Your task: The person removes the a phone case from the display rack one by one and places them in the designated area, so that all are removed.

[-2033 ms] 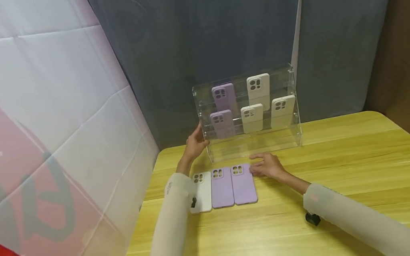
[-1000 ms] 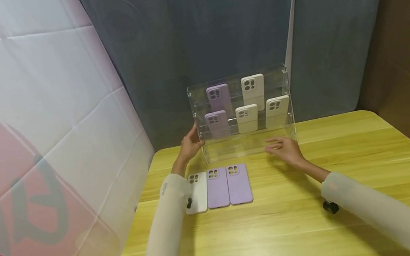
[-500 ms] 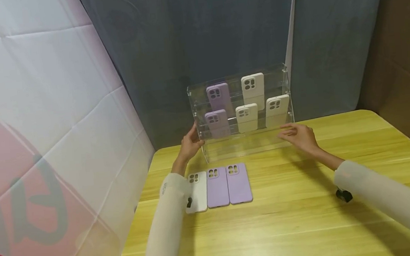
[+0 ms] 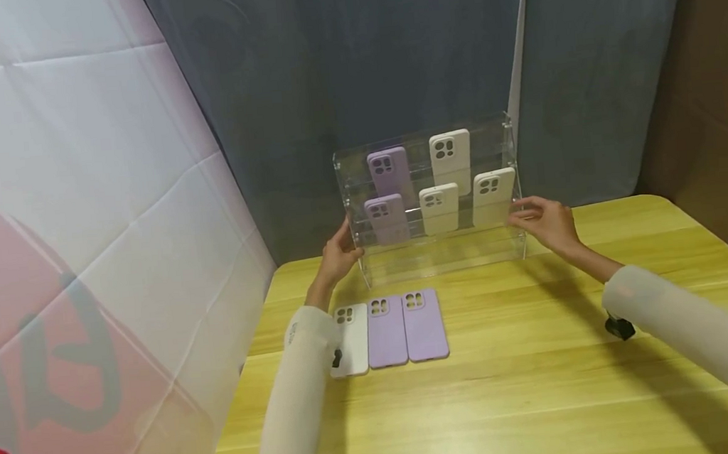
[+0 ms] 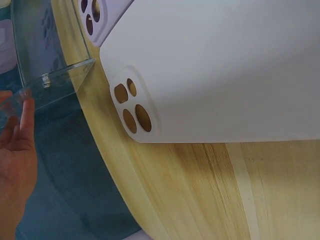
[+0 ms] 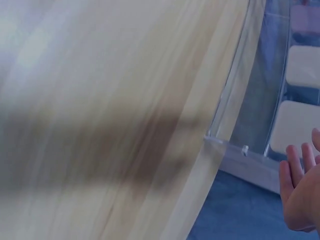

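A clear acrylic display stand (image 4: 443, 258) stands at the back of the table. My left hand (image 4: 337, 259) grips its left side panel, thumb in front and fingers partly hidden behind. At the stand's right edge, my right hand (image 4: 546, 225) has its fingertips close beside a white phone case (image 4: 494, 192) on the middle tier; in the right wrist view its fingers are extended. Another white case (image 4: 440, 210) and a light purple case (image 4: 388, 219) share that tier. Above them sit a purple case (image 4: 389, 171) and a white case (image 4: 451, 156).
In front of the stand, a white phone case (image 4: 355, 342) and two purple cases (image 4: 387, 335) lie side by side on the yellow wood-grain table (image 4: 512, 400). My left sleeve overlaps the white one. A grey curtain (image 4: 350, 57) hangs behind, a white fabric wall at the left.
My right hand has moved from beside the rightmost purple case on the table, right and away from me, to the stand's right edge. The left hand stays on the stand's left side.
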Demonstrator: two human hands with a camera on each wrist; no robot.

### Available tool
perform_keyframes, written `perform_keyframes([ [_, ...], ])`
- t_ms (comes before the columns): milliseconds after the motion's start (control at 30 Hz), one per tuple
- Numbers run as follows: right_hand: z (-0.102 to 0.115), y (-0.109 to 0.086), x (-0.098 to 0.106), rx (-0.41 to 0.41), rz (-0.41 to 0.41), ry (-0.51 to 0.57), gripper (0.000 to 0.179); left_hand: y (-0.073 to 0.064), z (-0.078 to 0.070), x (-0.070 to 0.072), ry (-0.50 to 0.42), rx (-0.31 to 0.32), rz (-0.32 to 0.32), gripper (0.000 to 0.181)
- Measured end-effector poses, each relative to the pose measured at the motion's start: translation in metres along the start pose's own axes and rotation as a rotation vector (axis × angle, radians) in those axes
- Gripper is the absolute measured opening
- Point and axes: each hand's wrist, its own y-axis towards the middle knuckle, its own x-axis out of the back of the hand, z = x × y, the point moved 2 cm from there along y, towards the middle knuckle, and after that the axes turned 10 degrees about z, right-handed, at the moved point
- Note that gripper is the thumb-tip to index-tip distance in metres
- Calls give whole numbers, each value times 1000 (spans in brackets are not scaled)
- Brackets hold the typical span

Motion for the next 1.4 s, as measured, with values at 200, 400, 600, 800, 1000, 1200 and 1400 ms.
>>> perform_keyframes([
  [200,-4,8,11,3,-4,-17,40,-1,0,0,2,20,-9,94],
  [400,0,13,20,2,-17,-1,42,1,2,-1,-12,47,-11,94],
  [600,7,21,24,-32,-40,-16,46,1,3,-1,-5,33,-2,93],
  [800,15,29,28,-41,-52,-38,46,1,2,-2,7,42,2,92],
  [1000,20,38,30,-18,-61,-44,46,2,0,-3,13,33,10,91],
  [1200,22,41,33,-30,-67,-49,40,5,-2,-9,8,35,20,92],
  [1400,27,41,37,-32,-59,-47,37,9,-4,-7,-6,31,26,93],
])
